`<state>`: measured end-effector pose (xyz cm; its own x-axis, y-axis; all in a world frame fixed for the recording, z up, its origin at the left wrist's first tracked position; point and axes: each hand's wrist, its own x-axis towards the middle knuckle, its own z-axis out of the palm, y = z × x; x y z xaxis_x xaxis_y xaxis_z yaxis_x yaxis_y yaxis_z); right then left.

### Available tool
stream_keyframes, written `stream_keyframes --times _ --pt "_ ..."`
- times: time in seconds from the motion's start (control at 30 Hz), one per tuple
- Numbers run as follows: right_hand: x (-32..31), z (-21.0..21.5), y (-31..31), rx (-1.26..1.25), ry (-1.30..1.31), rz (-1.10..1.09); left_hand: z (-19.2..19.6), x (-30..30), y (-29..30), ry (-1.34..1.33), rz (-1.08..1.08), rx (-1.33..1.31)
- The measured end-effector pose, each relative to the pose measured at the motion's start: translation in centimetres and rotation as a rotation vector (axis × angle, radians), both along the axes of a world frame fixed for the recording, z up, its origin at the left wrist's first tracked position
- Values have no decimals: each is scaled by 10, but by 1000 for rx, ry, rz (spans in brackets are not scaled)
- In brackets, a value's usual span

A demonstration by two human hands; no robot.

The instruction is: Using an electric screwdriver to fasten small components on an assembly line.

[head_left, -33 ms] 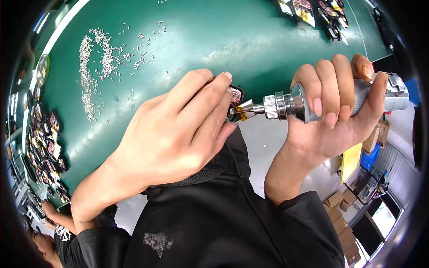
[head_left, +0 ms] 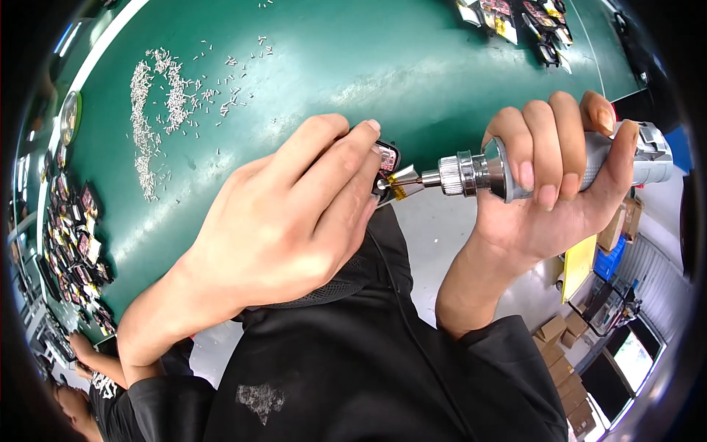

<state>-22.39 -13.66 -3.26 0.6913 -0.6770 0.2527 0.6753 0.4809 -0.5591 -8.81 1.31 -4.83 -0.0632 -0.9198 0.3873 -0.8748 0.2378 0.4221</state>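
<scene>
My left hand (head_left: 294, 199) is closed around a small black-cased electronic part with a pinkish circuit board (head_left: 388, 156). Most of that part is hidden behind the fingers; a white flap with yellow tape (head_left: 402, 184) sticks out from its right side. In my right hand (head_left: 549, 177) lies a grey electric screwdriver (head_left: 497, 173), held nearly level with its metal nose pointing left. Its thin bit reaches to the taped flap beside the part. Whether the bit touches a screw I cannot tell.
Loose small screws (head_left: 140, 103) lie in a curved heap on the green table (head_left: 331, 59). Similar black parts are piled at the left edge (head_left: 74, 243), and more lie at the far right (head_left: 545, 29). Another person (head_left: 103, 390) sits at the lower left. Cardboard boxes (head_left: 563, 368) stand at the lower right.
The screwdriver has shifted slightly to the right, and less of its bit shows beside the flap. My left hand keeps its hold, its fingers moved only a little.
</scene>
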Motion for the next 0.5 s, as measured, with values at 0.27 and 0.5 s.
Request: stream_keyframes --times 0.27,0.5 --pt "-25 4 -2 79 -28 -106 17 -5 -7 -42 14 131" --pt "-33 1 6 117 -35 -59 -1 -9 -11 -293 -8 -202"
